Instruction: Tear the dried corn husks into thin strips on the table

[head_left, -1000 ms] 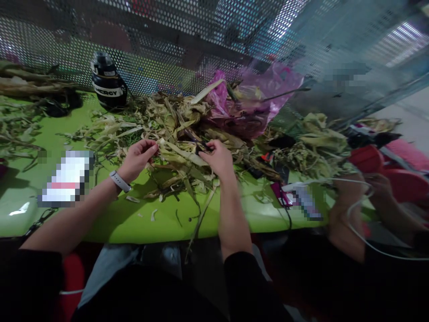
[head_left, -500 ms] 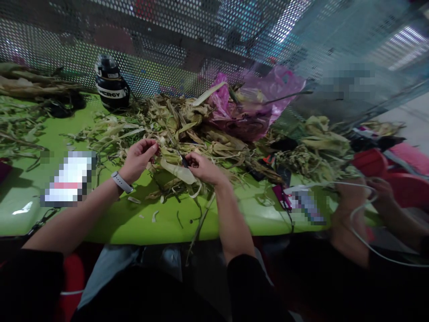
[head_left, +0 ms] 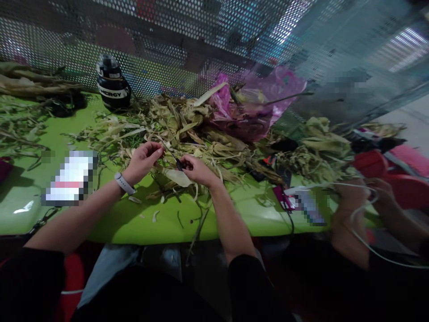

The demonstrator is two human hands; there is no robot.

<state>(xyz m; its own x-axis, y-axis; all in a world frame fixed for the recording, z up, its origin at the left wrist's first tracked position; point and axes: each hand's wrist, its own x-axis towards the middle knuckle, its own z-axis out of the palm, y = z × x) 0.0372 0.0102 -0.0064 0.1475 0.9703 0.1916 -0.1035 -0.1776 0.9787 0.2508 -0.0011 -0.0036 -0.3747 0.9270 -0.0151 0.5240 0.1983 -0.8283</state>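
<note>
My left hand (head_left: pixel 144 160), a watch on its wrist, is closed in a pinch above dried corn husks (head_left: pixel 177 177); what sits between its fingertips is too small to make out. My right hand (head_left: pixel 195 170) grips a slim tool with a black handle (head_left: pixel 179 164). Its thin metal shaft or blade points up and left, towards the fingertips of the left hand. Whether it is a knife cannot be told. A pale, broad husk leaf lies just below both hands, and loose scraps are scattered nearer the table's front edge.
Behind the hands, a husk heap (head_left: pixel 177 114) runs to a pink plastic bag (head_left: pixel 254 107). A black bottle (head_left: pixel 113 87) stands by the perforated metal screen (head_left: pixel 187 44). Phones (head_left: pixel 69 176) lie on the green table (head_left: pixel 134 226). Another person's hands (head_left: pixel 378 190) are at the right.
My right hand has shifted slightly left and the tool's thin metal part now shows more clearly, near the left fingertips. My left hand has moved slightly right and down.
</note>
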